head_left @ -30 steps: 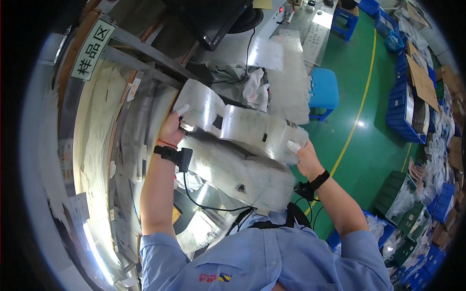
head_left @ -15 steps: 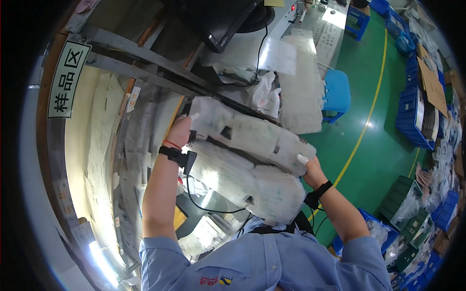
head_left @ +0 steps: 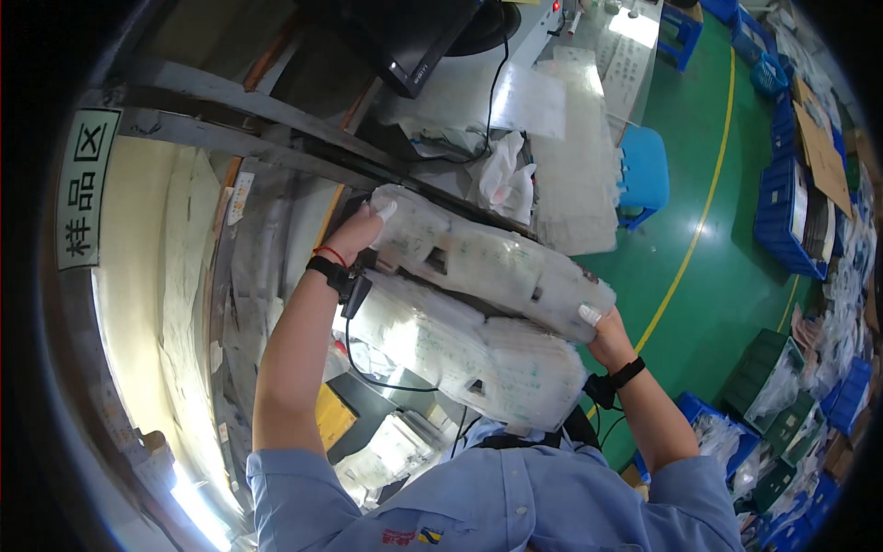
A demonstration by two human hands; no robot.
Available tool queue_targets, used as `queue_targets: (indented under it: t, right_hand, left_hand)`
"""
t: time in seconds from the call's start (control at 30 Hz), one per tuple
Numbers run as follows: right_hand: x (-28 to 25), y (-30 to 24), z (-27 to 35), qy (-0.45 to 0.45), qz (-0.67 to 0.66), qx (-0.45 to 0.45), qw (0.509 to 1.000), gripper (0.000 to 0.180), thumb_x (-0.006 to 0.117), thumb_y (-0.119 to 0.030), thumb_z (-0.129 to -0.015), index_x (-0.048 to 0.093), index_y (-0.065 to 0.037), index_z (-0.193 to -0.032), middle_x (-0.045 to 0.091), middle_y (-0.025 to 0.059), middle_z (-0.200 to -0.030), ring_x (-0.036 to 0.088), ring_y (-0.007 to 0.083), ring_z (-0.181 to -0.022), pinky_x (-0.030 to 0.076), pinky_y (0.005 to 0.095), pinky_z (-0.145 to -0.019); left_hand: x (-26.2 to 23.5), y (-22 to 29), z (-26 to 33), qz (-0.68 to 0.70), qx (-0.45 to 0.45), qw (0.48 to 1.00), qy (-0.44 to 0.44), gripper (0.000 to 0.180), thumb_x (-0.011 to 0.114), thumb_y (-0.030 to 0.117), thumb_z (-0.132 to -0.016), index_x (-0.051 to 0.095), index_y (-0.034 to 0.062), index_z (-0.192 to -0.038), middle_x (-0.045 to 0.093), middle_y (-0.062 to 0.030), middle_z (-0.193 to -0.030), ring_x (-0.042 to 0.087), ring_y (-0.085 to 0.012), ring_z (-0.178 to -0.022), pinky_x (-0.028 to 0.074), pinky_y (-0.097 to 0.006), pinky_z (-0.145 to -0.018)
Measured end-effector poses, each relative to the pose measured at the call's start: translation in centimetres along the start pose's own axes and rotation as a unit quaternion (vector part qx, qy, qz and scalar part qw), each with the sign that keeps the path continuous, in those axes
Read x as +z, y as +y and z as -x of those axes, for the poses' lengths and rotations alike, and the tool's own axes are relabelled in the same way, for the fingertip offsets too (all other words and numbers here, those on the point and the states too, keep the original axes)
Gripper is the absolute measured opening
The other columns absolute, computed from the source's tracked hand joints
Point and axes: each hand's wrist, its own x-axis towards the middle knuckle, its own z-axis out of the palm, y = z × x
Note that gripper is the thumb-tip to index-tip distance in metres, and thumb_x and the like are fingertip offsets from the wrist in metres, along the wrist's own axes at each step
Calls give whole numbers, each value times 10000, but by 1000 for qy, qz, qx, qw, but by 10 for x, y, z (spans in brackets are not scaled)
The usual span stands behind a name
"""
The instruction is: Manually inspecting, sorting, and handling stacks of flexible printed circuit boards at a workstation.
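my hands are well apart, each clamped on one end of a long pale sheet point(head_left: 501, 262): my left hand point(head_left: 361, 230) at its left end, my right hand point(head_left: 609, 340) at its right, white-covered thumbs on top. faint greenish marks, too blurred to read, run over it between my hands. a second pale sheet point(head_left: 529, 368) lies nearer my body. far left of my left hand is a sign point(head_left: 89, 189) with bold dark characters; between them, a small white label point(head_left: 241, 198). beyond my left hand, a black monitor point(head_left: 414, 41) bears light lettering; below my hands, my blue shirt point(head_left: 478, 492) carries a red, yellow and blue logo point(head_left: 428, 534)
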Motion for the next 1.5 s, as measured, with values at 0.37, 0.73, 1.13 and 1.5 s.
queue_targets:
  t: [0.37, 0.73, 1.13, 1.5]
  right_hand:
    - [-5, 11, -13, 31, -23, -12, 999, 634, 722, -163, -858, 406, -34, -1392, 515, 104, -1339, 521, 240, -1207, 446, 401, -1005]
    - [-6, 8, -16, 73, -31, -11, 997, 596, 685, -203, -895, 395, -46, -1392, 526, 96, -1314, 515, 240, -1187, 436, 408, -999]
    - [-10, 14, -14, 73, -48, -13, 996, 568, 700, -194, -875, 437, -67, -1362, 553, 86, -1278, 549, 242, -1152, 455, 419, -982]
    - [-13, 13, -1, 92, -20, -33, 995, 577, 696, -173, -869, 426, -77, -1370, 543, 107, -1289, 548, 275, -1152, 478, 452, -957]
  left_hand:
    - [-14, 0, -28, 0, -56, 992, -114, 569, 540, 441, -976, 482, 37, -1372, 590, -74, -1256, 564, -144, -1122, 424, -301, -977]
    - [-11, 13, -41, 2, -42, 998, -51, 661, 509, 514, -966, 454, 26, -1408, 525, -86, -1374, 492, -163, -1242, 373, -296, -1037]
    - [-2, 10, -40, 7, -6, 998, -62, 831, 539, 611, -912, 348, 36, -1480, 405, -75, -1492, 367, -198, -1358, 250, -343, -1134]
    - [7, 3, -44, 83, 4, 991, -105, 662, 521, 533, -961, 462, 41, -1400, 520, -49, -1387, 483, -165, -1248, 358, -323, -1063]
